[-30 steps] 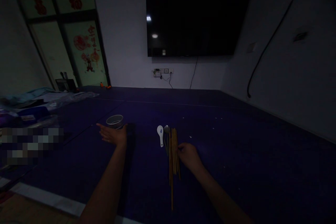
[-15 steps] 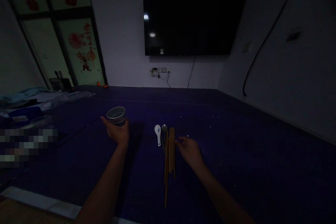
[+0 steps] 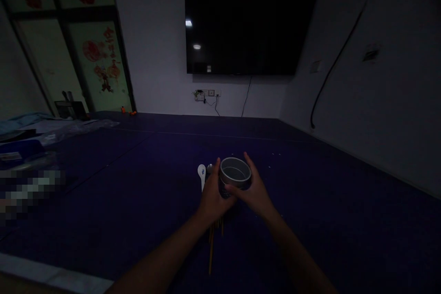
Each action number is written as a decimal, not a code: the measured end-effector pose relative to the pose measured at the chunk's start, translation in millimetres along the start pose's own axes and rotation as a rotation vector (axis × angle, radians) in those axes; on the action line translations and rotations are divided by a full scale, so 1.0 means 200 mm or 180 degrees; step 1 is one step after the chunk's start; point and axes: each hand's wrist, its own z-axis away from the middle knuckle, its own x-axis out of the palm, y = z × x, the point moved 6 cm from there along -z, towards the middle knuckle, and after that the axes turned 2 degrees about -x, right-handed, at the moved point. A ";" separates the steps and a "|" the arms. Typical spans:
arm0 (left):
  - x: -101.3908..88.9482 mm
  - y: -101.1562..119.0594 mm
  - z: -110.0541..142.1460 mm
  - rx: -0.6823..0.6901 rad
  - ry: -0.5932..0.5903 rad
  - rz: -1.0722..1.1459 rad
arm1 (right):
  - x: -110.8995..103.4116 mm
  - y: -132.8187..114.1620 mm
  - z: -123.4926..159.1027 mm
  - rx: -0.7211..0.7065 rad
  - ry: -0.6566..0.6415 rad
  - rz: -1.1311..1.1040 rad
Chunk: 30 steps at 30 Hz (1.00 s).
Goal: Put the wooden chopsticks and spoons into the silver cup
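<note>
Holding in the head view: one round metal cup (image 3: 236, 179), mouth up, clasped between left hand (image 3: 211, 198) and right hand (image 3: 255, 194). Left fingers and palm close on its left side; right fingers close on its right side, right thumb laid across the front. Position of cup: above the chopsticks (image 3: 211, 255), right of the spoons; half a second ago, well to the left, in the left hand alone, with the right hand, then without the cup, beside the chopsticks. Chopsticks: wooden, a bundle on the dark purple tabletop (image 3: 327, 211), upper lengths now hidden by the hands, lower ends showing. White spoon (image 3: 201, 172): bowl visible, handle now partly covered by the left hand. Metal spoon (image 3: 210, 168): just beside it, only the bowl showing. Whether the cup's base touches anything: cannot tell.
</note>
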 end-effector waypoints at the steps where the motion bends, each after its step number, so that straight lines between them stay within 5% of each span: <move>1: 0.00 0.00 -0.01 0.0052 -0.0185 -0.0099 | -0.02 0.02 -0.01 0.0055 0.0071 0.0046; 6: -0.06 -0.10 -0.01 0.0074 -0.1549 -0.0859 | -0.20 0.22 -0.03 0.0589 0.0557 0.0634; 9: -0.09 -0.20 0.01 -0.0213 -0.2060 -0.1014 | -0.29 0.34 -0.03 0.0803 0.0753 0.0767; 30: -0.06 -0.32 0.01 -0.0481 -0.2150 -0.1223 | -0.33 0.42 -0.03 0.0763 0.0745 0.0614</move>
